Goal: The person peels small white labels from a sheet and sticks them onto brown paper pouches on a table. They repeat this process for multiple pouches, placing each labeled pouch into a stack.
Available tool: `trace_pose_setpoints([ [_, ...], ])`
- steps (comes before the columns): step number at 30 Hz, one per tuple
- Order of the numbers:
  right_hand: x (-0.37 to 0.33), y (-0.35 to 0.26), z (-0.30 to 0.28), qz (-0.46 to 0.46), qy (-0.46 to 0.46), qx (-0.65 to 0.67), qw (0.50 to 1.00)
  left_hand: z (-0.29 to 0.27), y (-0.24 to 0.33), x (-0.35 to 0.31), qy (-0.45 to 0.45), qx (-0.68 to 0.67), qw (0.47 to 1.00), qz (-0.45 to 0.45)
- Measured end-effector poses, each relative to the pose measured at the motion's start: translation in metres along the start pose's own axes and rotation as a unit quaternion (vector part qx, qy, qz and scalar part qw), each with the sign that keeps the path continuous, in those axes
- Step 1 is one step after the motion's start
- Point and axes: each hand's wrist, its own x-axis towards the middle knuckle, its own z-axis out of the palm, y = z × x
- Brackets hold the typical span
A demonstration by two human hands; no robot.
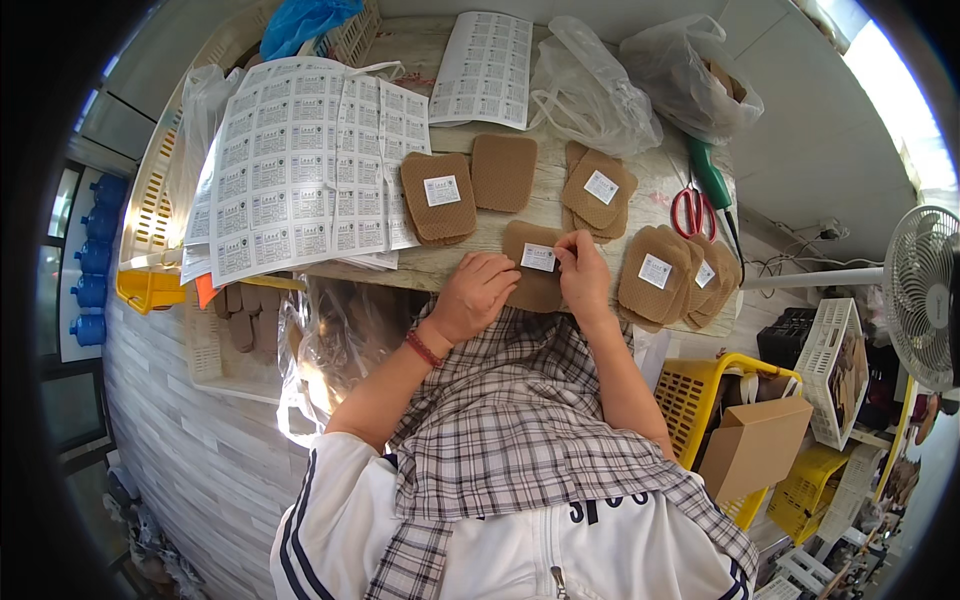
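A tan woven pad (533,268) is lying at the near edge of the table (450,262), directly in front of the person. A small white label (538,257) is being pressed on its upper part. The left hand (478,293) is laid on the left side of the pad with the fingers curled, so the pad is kept flat. The fingertips of the right hand (582,270) are closed narrowly on the right edge of the label; whether the label is pinched or only rubbed down cannot be told.

To do this step well, the pad should be held steady by the left hand while the label is smoothed from one side to the other, so that no fold is left and the edges are kept parallel to the pad.

Finished pads with labels are seen in piles: one pile (438,195) to the left, one pile (598,190) behind, and another pile (662,275) to the right. One pad without label (503,172) is lying between them. Large label sheets (290,165) are spread on the left of the table, and red scissors (692,210) are resting near the right piles.
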Motion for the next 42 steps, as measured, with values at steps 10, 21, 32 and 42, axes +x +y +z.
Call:
trace_pose_setpoints([
  [10,0.001,-0.009,-0.004,0.007,-0.004,-0.021,1.000,0.000,0.000,0.000,0.003,-0.006,1.000,-0.005],
  [21,-0.001,-0.006,0.001,-0.040,0.016,-0.073,0.996,-0.003,0.005,0.004,-0.015,-0.002,0.999,-0.037],
  [32,-0.002,-0.012,0.001,-0.071,0.017,-0.134,0.988,-0.006,0.002,0.004,-0.075,0.029,0.997,-0.010],
  [42,-0.011,-0.010,0.018,-0.173,0.137,-0.223,0.950,-0.005,0.004,0.005,-0.089,0.082,0.993,0.017],
])
